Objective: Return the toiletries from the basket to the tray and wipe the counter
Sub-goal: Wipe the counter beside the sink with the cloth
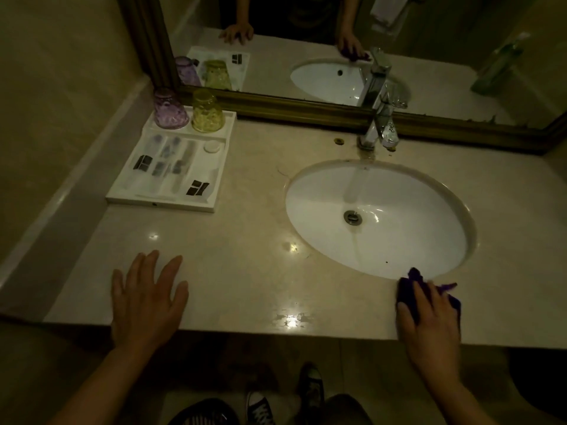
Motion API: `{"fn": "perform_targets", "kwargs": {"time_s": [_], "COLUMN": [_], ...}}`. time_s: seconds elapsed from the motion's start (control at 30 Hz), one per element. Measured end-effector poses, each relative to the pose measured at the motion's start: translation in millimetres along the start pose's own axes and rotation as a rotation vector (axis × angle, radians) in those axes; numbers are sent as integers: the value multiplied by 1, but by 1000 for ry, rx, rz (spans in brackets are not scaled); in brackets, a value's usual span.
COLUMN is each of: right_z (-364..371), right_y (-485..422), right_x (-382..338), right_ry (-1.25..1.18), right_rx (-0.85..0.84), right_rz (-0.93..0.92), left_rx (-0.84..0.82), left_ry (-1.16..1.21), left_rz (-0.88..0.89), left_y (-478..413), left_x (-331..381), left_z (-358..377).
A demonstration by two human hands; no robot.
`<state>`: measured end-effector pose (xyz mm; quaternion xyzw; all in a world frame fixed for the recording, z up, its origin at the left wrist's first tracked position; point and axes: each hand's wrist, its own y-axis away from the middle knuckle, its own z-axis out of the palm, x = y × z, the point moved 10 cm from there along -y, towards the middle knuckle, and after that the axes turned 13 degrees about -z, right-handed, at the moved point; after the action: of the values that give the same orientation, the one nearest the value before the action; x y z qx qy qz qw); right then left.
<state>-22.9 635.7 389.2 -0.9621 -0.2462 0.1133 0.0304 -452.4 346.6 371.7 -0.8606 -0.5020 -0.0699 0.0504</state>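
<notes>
Pressing a purple cloth [411, 279] onto the counter [245, 271] under straight fingers of the right hand [432, 320], sink [399, 240] just beyond them, left hand [147, 302] flat, fingers spread, holding nothing.

Cloth [412, 279]: our right hand [429, 320] covers most of it.
Toiletries [171, 164]: too blurred in the tray [159, 204] for us to name.
Bench [245, 271]: our view cuts off its right end.
</notes>
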Motion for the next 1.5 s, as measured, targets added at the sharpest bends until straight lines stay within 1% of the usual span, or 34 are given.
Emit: {"fn": "perform_targets", "kwargs": {"time_s": [0.03, 0.07, 0.13, 0.17, 0.2, 0.27, 0.3, 0.33, 0.37, 0.4, 0.47, 0.53, 0.57, 0.6, 0.63, 0.67, 0.7, 0.8, 0.87, 0.93, 0.97, 1.03, 1.1, 1.17, 1.2, 1.23, 1.27, 1.3, 1.4, 1.43, 1.5], "right_z": [0, -1, 4, 13, 24, 48, 57, 58, 54, 48, 31, 12, 6, 3, 3, 5, 10, 33, 47, 51, 49, 38, 32, 31, 37, 46, 53, 58, 69, 71, 74], "right_y": [-1, -1, 9, 19, 30, 51, 59, 63, 65, 64, 58, 53, 52, 51, 50, 51, 53, 70, 81, 81, 74, 54, 33, 19, 17, 18, 19, 19, 8, -5, -46], "right_x": [-14, -44, -139, -187, -225, -272, -275, -265, -244, -213, -129, -44, -15, -2, -4, -19, -50, -179, -262, -318, -327, -309, -251, -186, -168, -166, -179, -201, -279, -297, -316], "right_ry": [20, 48, 90, 61, 15, -47, -41, -35, -35, -37, -36, -63, -78, -79, -70, -67, -75, -155, -225, -262, -244, -176, -113, -101, -121, -126, -110, -96, -124, -123, -105], "right_rx": [28, 60, 120, 119, 85, -62, -119, -137, -133, -144, -123, -92, -85, -70, -40, -11, 10, 0, -39, -122, -131, -107, -106, -148, -189, -233, -255, -273, -304, -312, -295], "right_rz": [5, -74, -386, -522, -608, -713, -766, -818, -839, -805, -618, -361, -251, -171, -140, -161, -229, -593, -784, -909, -937, -907, -761, -539, -454, -419, -451, -532, -900, -986, -1035], "left_rx": [-5, -9, -8, -11, -22, -53, -65, -73, -77, -77, -59, -34, -23, -11, -2, 6, 13, 19, 29, 29, 27, 22, 17, 26, 28, 24, 17, 14, 0, -8, -8], "left_ry": [-2, -3, -6, -16, -31, -53, -56, -49, -30, -7, 6, -14, -16, -15, -15, -13, -12, -19, -19, -36, -42, -29, -8, 5, 9, 8, 6, 5, -10, -14, -21], "left_rz": [2, 5, 4, 4, 7, 7, 8, 7, -4, -23, -55, -65, -67, -67, -63, -63, -66, -71, -68, -56, -53, -59, -63, -68, -70, -71, -70, -70, -72, -75, -89], "left_y": [0, 1, 1, 2, 2, 1, 1, 1, 1, 1, 1, 2, 2, 2, 1, 0, -1, -2, -3, -3, -3, -4, -3, -3, -3, -3, -2, -2, -1, -1, 0], "left_x": [1, 2, 5, 6, 6, 6, 5, 6, 8, 10, 13, 14, 13, 12, 11, 11, 10, 8, 7, 6, 6, 4, 4, 5, 5, 6, 6, 6, 6, 6, 6], "left_z": [0, 0, -2, -2, -1, 2, 3, 3, 3, 2, 2, 3, 4, 4, 4, 5, 6, 12, 12, 13, 13, 12, 13, 11, 10, 10, 9, 9, 8, 8, 7]}}
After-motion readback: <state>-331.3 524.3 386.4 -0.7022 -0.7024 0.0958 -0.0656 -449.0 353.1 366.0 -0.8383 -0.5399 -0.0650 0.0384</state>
